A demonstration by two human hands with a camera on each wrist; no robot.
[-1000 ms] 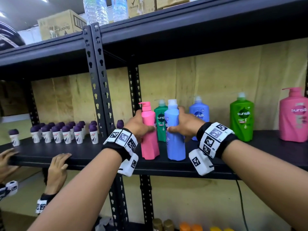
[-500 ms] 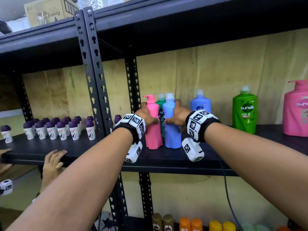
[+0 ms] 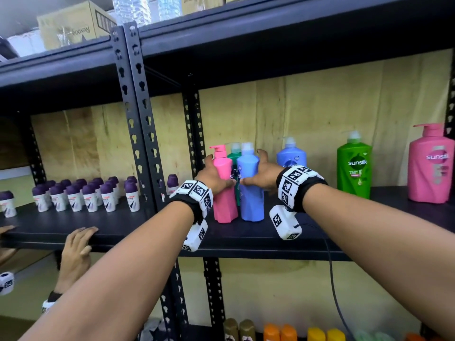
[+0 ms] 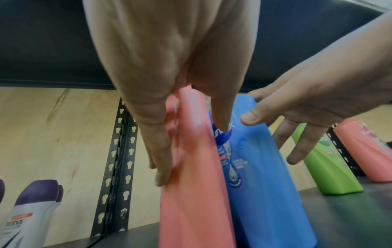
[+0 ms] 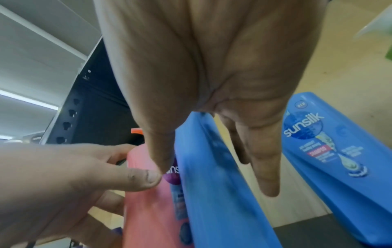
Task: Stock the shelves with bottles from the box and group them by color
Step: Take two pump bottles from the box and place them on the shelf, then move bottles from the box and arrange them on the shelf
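Note:
A pink pump bottle and a blue bottle stand side by side on the black shelf. My left hand grips the pink bottle, fingers along its left side and thumb on its front. My right hand clasps the blue bottle, thumb on the left and fingers on the right. My two thumbs almost meet between the bottles. A dark green bottle stands right behind them, mostly hidden.
Further right stand a large blue bottle, a large green bottle and a large pink pump bottle. Left of the upright post are several purple-capped roll-ons. Another person's hand rests on the shelf edge.
Both hands have slid the pink and blue bottles deeper onto the shelf, close against the dark green bottle. The bottles now stand tighter together.

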